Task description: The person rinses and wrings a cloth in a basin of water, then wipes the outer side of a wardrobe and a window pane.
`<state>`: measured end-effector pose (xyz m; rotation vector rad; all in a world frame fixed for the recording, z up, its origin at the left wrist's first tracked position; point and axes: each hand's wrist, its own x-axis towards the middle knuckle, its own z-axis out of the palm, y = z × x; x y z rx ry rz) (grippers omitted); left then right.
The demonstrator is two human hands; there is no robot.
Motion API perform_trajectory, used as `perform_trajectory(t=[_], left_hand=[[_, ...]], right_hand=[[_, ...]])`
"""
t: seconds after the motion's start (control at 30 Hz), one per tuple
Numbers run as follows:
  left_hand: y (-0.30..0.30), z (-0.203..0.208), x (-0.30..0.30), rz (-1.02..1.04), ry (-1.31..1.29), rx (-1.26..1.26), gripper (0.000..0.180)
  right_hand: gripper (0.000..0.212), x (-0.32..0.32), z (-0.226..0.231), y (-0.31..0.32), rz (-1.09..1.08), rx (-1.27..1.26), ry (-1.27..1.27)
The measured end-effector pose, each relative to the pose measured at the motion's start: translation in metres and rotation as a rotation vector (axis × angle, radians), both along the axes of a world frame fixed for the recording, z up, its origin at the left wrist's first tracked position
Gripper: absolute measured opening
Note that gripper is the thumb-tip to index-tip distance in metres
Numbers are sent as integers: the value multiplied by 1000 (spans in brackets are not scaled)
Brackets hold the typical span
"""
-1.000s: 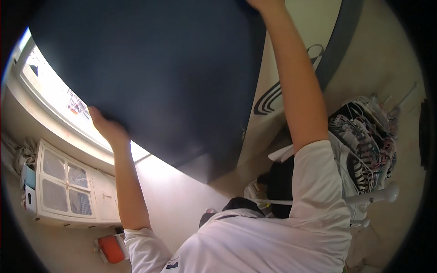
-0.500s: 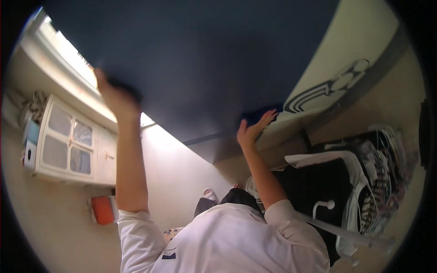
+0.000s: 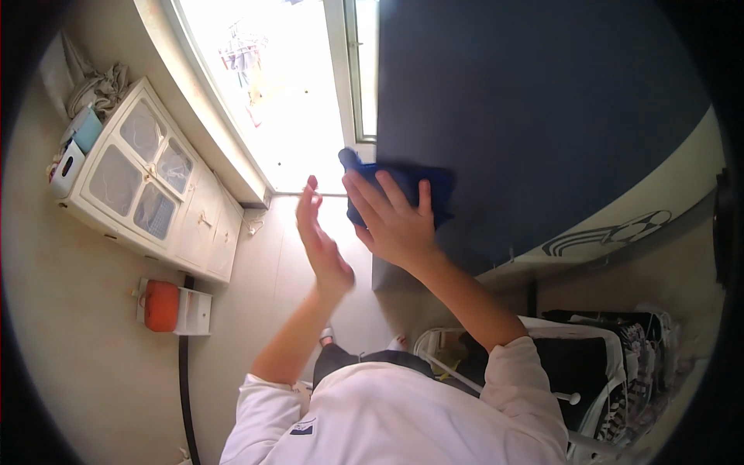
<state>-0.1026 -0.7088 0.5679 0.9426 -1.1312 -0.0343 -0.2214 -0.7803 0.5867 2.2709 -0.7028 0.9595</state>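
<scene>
Right hand [image 3: 401,232], fingers spread, lies over a blue cloth [image 3: 442,192] against a dark panel [image 3: 542,116]; left hand [image 3: 322,253], fingers extended, hovers nearby.

The left hand [image 3: 322,240] has room between the cream cabinet with paned doors [image 3: 159,182] and the large, flat dark-blue panel [image 3: 535,132], which blocks passage rightward; bunched black and striped clothes [image 3: 620,364] crowd the lower right.

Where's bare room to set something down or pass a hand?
Set down: pale floor between the white cabinet and the dark panel; the left hand is above it. Hand pass: panel face right of the blue cloth. Crowded: panel's left edge, where the right hand lies on the cloth, and lower right, with bunched clothes.
</scene>
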Motion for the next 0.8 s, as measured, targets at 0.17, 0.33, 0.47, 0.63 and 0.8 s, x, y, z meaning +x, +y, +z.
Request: perform_trajectory(t=[0.17,0.33,0.47,0.63,0.8], left_hand=[[9,-26,-5,-298,-29,-53,76],[-12,-6,-2,-952,229,40,95],[-40,11,3,-1066,-35,-38,102],[-55,48,0,-738,-39,117,103],[-113,82,5,-486,-206,179,94]], right_hand=[[57,36,77,16,-84,30,10],[52,43,114,36,-111,225,22],[50,33,115,39,10,344,-55],[50,0,138,54,288,181,-399],[61,-7,125,21,-173,62,-547]])
